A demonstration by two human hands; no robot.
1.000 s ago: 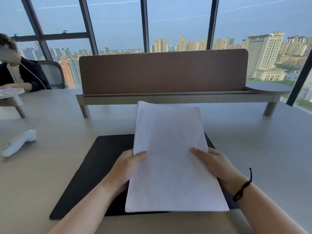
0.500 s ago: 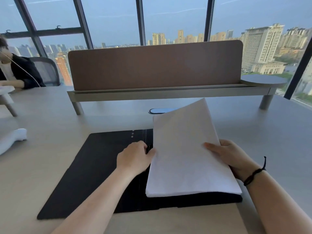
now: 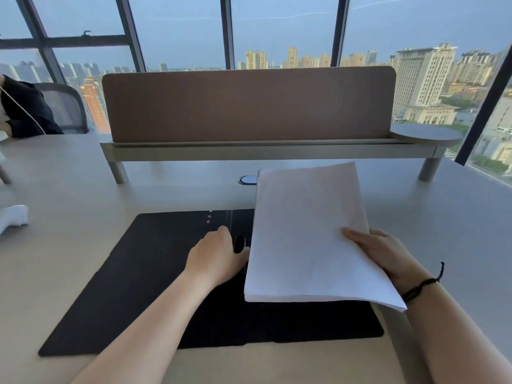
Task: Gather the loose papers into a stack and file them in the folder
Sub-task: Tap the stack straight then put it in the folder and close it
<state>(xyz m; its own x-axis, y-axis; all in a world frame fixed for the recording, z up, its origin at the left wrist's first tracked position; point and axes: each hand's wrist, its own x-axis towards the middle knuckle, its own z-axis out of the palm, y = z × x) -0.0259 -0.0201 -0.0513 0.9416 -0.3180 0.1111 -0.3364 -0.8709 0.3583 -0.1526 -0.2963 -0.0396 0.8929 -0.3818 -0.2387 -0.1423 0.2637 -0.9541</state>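
A black folder (image 3: 144, 273) lies open and flat on the desk in front of me. My right hand (image 3: 382, 253) grips the right edge of a white paper stack (image 3: 304, 239), thumb on top, and holds it tilted over the folder's right half, its near corner past the folder's edge. My left hand (image 3: 213, 256) rests at the folder's spine with its fingers curled around the black clip (image 3: 239, 243), just left of the stack's edge. The stack hides most of the folder's right half.
A brown desk divider (image 3: 249, 106) on a raised rail crosses the desk behind the folder. A cable grommet (image 3: 248, 179) sits just beyond the papers. A white handheld device (image 3: 13, 217) lies at the left edge. A person (image 3: 25, 112) sits far left.
The stack has moved from the folder's middle to its right half, now held by my right hand alone. My left hand has let go of the papers and gone to the clip at the spine.
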